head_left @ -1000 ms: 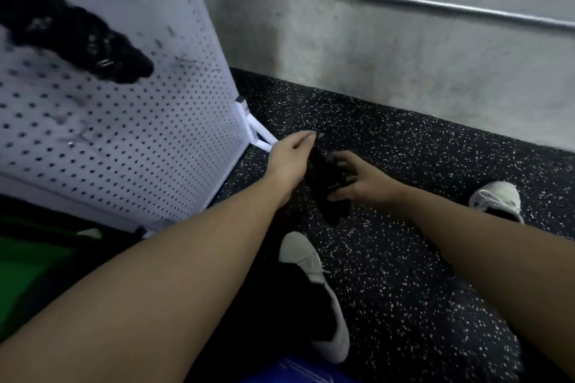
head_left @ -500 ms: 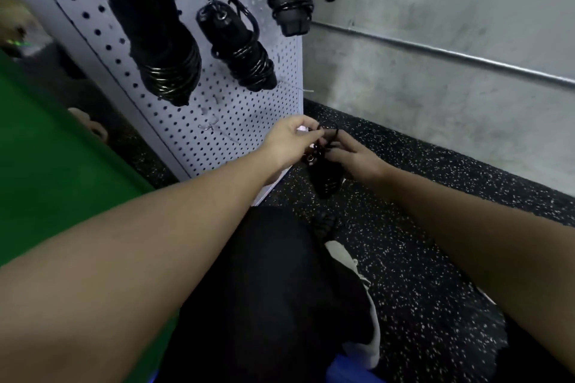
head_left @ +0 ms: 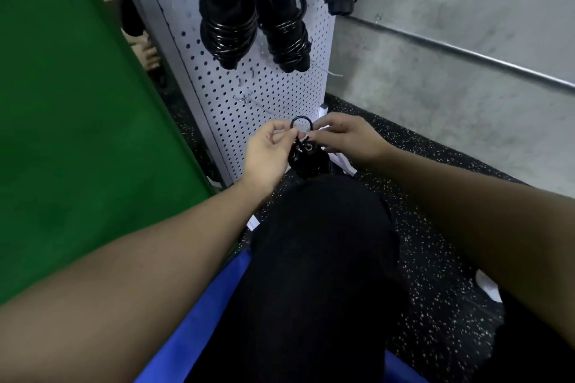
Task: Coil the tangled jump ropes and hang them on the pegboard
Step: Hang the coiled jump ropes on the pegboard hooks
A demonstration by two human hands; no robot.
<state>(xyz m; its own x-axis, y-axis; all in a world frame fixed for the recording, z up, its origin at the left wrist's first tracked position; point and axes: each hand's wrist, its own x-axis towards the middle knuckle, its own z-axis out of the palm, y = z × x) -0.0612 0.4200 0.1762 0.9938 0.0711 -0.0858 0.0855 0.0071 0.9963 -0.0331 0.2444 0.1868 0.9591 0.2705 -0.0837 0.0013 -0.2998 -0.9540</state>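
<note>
While both pinch one coiled jump rope (head_left: 308,158) | left hand (head_left: 269,151) grips its loop | right hand (head_left: 348,137) pinches beside | pegboard (head_left: 264,96) just beyond

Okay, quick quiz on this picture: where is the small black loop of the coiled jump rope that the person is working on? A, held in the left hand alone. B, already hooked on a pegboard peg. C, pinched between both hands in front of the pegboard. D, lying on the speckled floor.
C: the small black loop sits between the left hand and right hand, both pinching it before the white perforated pegboard.
</note>
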